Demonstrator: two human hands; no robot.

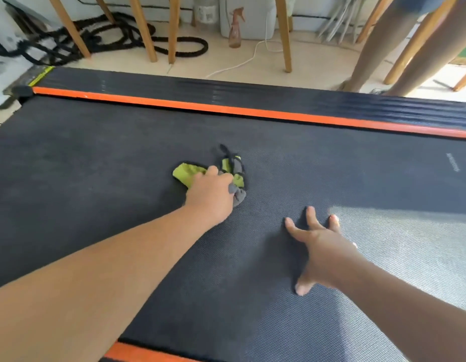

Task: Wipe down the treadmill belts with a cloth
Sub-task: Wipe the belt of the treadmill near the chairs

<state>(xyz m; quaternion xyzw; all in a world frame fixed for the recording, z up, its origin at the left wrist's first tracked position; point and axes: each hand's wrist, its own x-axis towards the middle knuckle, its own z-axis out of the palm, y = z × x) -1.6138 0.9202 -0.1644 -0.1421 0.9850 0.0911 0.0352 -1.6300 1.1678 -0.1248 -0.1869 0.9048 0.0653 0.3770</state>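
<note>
Cloth (234, 168): lime-green and grey with dark trim, crumpled, pressed to the belt (96, 158) under the gripping left hand (211, 194). Green flap out left of the grip, grey wad at its right, striped folds just beyond it. Belt: dark, finely textured, lying flat beneath the grip, orange-edged far and near, sunlit well to the right.

Pale beige floor tiles (318, 61) run across the top of the frame, and slanted wooden furniture legs (143, 30) stand on them. A thick black rope (106, 39) lies coiled at upper left. At top centre a pinkish spray bottle (236, 30) stands before a white unit (252, 19), with a white cable (242, 63) trailing over the tiles. A bystander's bare legs (375, 48) stand at upper right, beside bright daylight.
</note>
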